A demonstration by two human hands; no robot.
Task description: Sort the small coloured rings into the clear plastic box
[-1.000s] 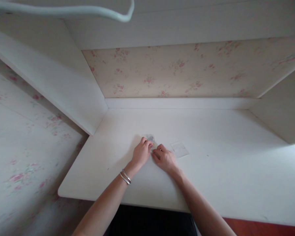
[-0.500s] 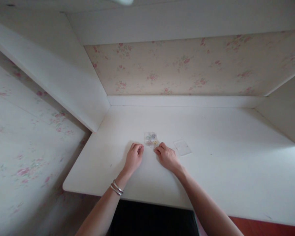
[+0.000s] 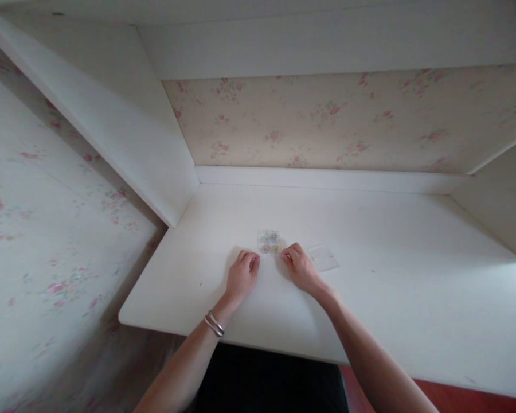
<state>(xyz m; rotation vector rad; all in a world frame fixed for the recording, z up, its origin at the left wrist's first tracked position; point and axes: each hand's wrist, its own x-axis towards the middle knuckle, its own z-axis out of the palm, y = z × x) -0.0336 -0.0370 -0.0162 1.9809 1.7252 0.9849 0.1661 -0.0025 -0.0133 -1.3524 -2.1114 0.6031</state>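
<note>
A small clear plastic box [image 3: 268, 241] with compartments lies on the white desk, holding tiny coloured pieces too small to name. My left hand [image 3: 242, 274] rests at its near left, fingers curled and thumb against the fingertips; what they hold, if anything, does not show. Close to the box's right side is my right hand [image 3: 299, 267], its fingers pinched together near the desk top, the contents of the pinch also too small to make out. Just beyond the right hand lies a flat clear plastic lid [image 3: 324, 257], apart from the box.
The white desk [image 3: 391, 321] is bordered by a slanting white side panel [image 3: 124, 126] on the left and a low back ledge [image 3: 327, 177]. Flowered wallpaper [image 3: 318, 120] covers the wall behind. A tiny dark speck [image 3: 200, 284] lies left of my left hand.
The whole view has shifted slightly, so the scene sits further right. My right hand has drawn a little away from the box to the right; my left hand stays curled near it.
</note>
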